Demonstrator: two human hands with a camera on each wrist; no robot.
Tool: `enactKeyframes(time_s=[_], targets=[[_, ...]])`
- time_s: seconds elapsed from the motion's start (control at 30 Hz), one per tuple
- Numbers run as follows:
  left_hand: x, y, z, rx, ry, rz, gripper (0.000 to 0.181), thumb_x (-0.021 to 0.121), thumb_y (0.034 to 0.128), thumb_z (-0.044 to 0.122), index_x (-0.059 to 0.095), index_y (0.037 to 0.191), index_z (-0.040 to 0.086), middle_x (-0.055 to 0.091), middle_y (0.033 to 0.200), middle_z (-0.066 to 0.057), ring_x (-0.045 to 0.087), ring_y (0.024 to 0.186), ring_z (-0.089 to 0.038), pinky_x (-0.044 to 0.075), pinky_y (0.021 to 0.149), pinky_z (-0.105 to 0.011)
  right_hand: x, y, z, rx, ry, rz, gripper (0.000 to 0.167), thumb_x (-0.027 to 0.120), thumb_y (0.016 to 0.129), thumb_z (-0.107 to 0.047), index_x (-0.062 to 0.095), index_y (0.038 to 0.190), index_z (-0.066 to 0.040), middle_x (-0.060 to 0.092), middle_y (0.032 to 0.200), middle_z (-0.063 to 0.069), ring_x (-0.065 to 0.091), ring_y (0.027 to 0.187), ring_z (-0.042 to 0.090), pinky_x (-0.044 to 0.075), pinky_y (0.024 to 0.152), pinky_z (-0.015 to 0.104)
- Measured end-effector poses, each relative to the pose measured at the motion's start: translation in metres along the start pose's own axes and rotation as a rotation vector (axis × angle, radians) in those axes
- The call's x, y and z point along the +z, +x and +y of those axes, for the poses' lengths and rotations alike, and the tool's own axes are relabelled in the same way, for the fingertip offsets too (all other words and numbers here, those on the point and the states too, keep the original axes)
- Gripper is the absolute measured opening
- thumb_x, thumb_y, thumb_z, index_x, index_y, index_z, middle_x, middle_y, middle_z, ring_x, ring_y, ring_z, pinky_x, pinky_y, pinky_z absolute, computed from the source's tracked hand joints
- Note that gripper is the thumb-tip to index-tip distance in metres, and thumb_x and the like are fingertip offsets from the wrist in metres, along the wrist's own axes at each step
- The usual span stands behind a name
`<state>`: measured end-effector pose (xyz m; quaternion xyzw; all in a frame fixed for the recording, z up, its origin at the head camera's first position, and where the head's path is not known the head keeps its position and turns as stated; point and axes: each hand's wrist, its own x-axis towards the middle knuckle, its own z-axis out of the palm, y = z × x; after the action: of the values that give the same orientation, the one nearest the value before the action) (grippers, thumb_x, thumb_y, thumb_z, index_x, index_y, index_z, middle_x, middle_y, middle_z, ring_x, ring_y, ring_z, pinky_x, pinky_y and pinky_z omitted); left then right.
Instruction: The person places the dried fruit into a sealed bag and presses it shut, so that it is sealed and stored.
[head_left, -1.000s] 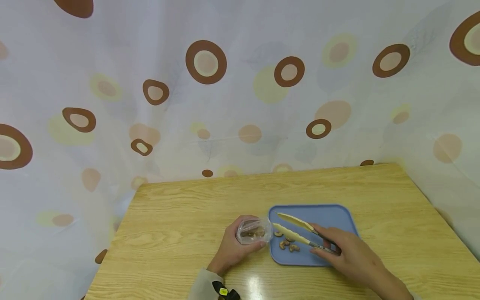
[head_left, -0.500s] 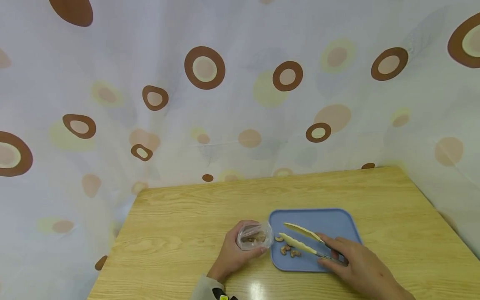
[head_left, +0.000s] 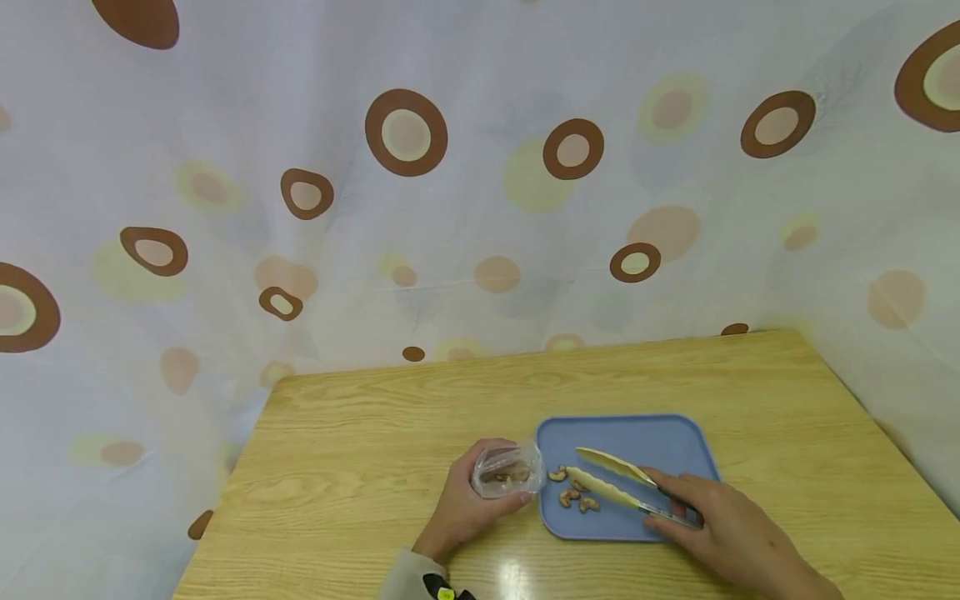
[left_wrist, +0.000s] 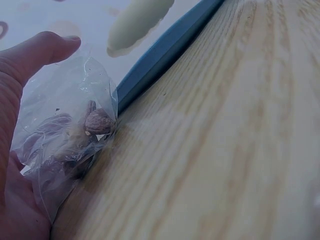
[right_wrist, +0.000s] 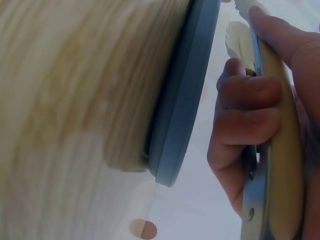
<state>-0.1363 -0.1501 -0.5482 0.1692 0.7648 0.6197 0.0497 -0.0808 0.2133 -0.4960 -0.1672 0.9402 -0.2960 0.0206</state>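
Note:
My left hand (head_left: 465, 504) holds a clear plastic bag (head_left: 510, 471) at the tray's left edge, fingers and thumb curved round its sides. Its mouth is open. Brown nuts lie inside, and one wrinkled nut (left_wrist: 100, 121) shows through the plastic in the left wrist view. My right hand (head_left: 723, 517) grips a pair of tongs (right_wrist: 285, 175) by the handles. Their cream tips (head_left: 600, 485) stand apart above the blue tray (head_left: 675, 442), pointing left, with nothing seen between them. Several cashews (head_left: 570, 497) lie in the tray's left part, close to the lower tip.
Tray and bag are on a wood-grain table (head_left: 360, 450). Behind the table and along its sides hangs a pale curtain (head_left: 465, 208) with brown and yellow spots. A raised rim (left_wrist: 165, 55) runs round the tray.
The tongs have drawn back to the right, from beside the bag's mouth to over the tray, their tips still apart. My left hand keeps the bag in nearly the same place.

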Motion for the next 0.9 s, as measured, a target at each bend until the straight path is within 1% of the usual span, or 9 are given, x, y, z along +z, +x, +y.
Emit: enactKeyframes(time_s=[0.27,0.4,0.6,0.7,0.77,0.83,0.9], targets=[[0.0005,0.0001,0.0001,0.003,0.014,0.002,0.057,0.094,0.0871,0.021,0.069,0.138,0.030,0.072,0.140,0.002,0.067,0.125,-0.018,0.051,0.109,-0.028,-0.0027,-0.0009,0.0032,-0.007,-0.009,0.003,0.061,0.081,0.097,-0.049,0.071,0.146,-0.015,0.045,0.077,-0.018,0.040,0.068,-0.004,0.037,0.063,0.022],[0.0006,-0.0007,0.0008,0.002,0.009,0.000,0.057,0.093,0.0876,0.021,0.069,0.139,0.030,0.072,0.141,0.002,0.068,0.126,-0.019,0.052,0.109,-0.028,-0.0047,-0.0013,0.0036,0.011,-0.020,-0.026,0.063,0.080,0.097,-0.051,0.070,0.148,-0.015,0.050,0.080,-0.018,0.043,0.073,-0.003,0.038,0.066,0.023],[0.0007,-0.0009,0.0008,0.007,0.004,-0.002,0.058,0.093,0.0876,0.020,0.068,0.140,0.027,0.072,0.141,0.001,0.067,0.125,-0.019,0.051,0.109,-0.028,-0.0074,-0.0006,0.0048,0.010,-0.027,-0.065,0.066,0.079,0.097,-0.054,0.070,0.147,-0.012,0.053,0.082,-0.019,0.045,0.076,-0.003,0.039,0.069,0.024],[0.0007,-0.0012,0.0008,0.005,0.006,-0.003,0.058,0.093,0.0876,0.021,0.068,0.140,0.026,0.072,0.141,0.001,0.067,0.125,-0.019,0.051,0.109,-0.028,-0.0078,-0.0011,0.0058,0.011,-0.022,-0.084,0.066,0.078,0.098,-0.054,0.070,0.147,-0.011,0.058,0.087,-0.020,0.046,0.078,-0.003,0.040,0.069,0.023],[0.0006,-0.0013,0.0009,0.004,0.006,-0.004,0.058,0.093,0.0875,0.020,0.068,0.140,0.026,0.072,0.141,0.000,0.067,0.124,-0.018,0.051,0.108,-0.028,-0.0075,-0.0014,0.0065,0.001,-0.024,-0.087,0.066,0.078,0.098,-0.055,0.070,0.146,-0.010,0.064,0.094,-0.020,0.047,0.080,-0.003,0.041,0.070,0.023],[0.0003,-0.0010,0.0003,0.009,0.008,-0.006,0.058,0.093,0.0874,0.020,0.068,0.140,0.026,0.072,0.141,0.000,0.068,0.124,-0.018,0.051,0.108,-0.028,-0.0067,-0.0014,0.0073,-0.004,-0.030,-0.090,0.066,0.077,0.098,-0.056,0.071,0.146,-0.011,0.071,0.105,-0.018,0.052,0.086,-0.004,0.046,0.072,0.023],[0.0001,-0.0003,0.0001,0.013,0.012,-0.007,0.059,0.093,0.0872,0.019,0.068,0.140,0.025,0.072,0.141,-0.001,0.067,0.125,-0.018,0.051,0.109,-0.028,-0.0055,-0.0011,0.0082,-0.020,-0.039,-0.088,0.066,0.077,0.098,-0.056,0.071,0.145,-0.010,0.076,0.114,-0.013,0.056,0.091,-0.004,0.050,0.074,0.024]])
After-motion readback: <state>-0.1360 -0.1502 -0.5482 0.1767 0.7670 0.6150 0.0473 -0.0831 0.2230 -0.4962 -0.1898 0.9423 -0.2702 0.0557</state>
